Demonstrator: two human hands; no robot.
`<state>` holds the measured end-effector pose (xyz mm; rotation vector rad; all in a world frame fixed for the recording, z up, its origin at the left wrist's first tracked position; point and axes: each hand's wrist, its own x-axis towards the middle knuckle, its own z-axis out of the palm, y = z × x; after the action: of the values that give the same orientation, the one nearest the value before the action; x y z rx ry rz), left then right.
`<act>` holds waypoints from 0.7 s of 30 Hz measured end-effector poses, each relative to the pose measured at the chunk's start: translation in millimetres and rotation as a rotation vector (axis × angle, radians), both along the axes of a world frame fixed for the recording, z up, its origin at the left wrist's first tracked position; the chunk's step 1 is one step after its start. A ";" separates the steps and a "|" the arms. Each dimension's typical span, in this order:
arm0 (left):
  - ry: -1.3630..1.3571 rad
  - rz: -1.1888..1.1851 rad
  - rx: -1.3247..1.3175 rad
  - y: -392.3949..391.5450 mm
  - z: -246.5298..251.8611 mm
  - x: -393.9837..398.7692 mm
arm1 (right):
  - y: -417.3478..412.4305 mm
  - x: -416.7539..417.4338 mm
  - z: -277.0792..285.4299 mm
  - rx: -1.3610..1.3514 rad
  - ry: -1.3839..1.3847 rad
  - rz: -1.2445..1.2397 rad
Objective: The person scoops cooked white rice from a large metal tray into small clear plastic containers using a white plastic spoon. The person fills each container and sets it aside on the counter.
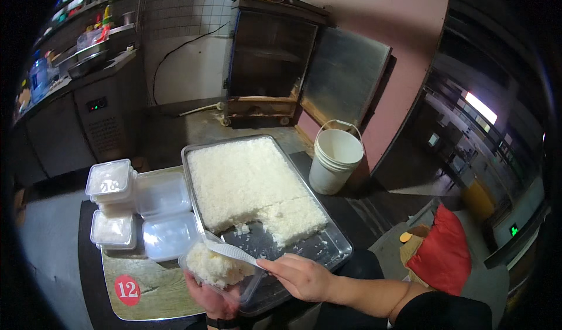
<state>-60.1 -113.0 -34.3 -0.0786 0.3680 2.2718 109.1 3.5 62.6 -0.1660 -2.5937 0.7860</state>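
Note:
A clear plastic container [250, 286], partly filled with cooked white rice [217, 266], rests in my left hand [215, 297] at the near left corner of a large metal tray [340, 246]. My right hand [303, 277] grips the handle of a white plastic rice paddle [232, 252], its blade at the rice in the container. A thick slab of rice [250, 176] covers the far part of the tray; the near part shows bare metal with scattered grains.
Lidded containers of rice [109, 178] stand stacked at the left, beside empty clear containers [169, 235], on a wood-patterned table [162, 292]. A white bucket [336, 161] stands beyond the tray's right side. A red cushion [443, 251] lies at the right, and a metal cabinet [272, 57] is behind.

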 end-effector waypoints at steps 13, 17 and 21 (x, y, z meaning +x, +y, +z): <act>-0.009 -0.050 -0.012 -2.7 1.6 2.3 | 20.2 -11.3 23.1 -0.834 -0.125 -0.110; 0.472 0.055 -0.279 -8.4 0.7 12.6 | 23.0 -14.8 7.9 -0.739 -0.166 -0.092; 0.186 -0.030 -0.086 -10.6 4.4 8.3 | 23.8 -11.5 15.0 -0.591 -0.265 -0.069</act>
<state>-51.8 -123.7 -29.9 0.0944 0.5611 2.2399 97.6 27.3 77.6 -0.5603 -2.4898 1.5760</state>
